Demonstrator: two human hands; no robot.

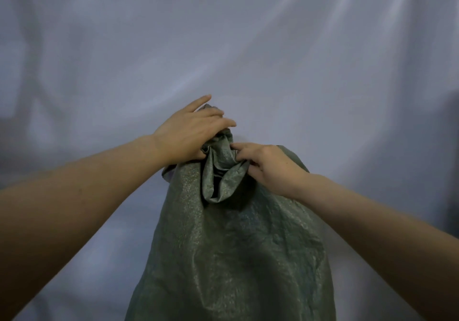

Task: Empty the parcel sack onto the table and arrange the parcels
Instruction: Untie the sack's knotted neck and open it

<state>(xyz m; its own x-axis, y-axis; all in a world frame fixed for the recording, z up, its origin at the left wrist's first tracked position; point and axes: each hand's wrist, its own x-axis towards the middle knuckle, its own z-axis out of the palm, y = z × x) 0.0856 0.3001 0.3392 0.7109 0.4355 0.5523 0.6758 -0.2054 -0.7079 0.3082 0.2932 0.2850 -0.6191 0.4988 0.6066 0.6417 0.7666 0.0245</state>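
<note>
The sack [231, 246], soft, crinkly woven fabric standing bulged and probably heavy, is gathered at its neck, where the left hand [188, 132] and right hand [268, 169] both pinch folds.

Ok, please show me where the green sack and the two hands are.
green sack [231, 258], head view, on its woven front.
left hand [188, 134], head view, on its back.
right hand [270, 169], head view, on its back.
</note>
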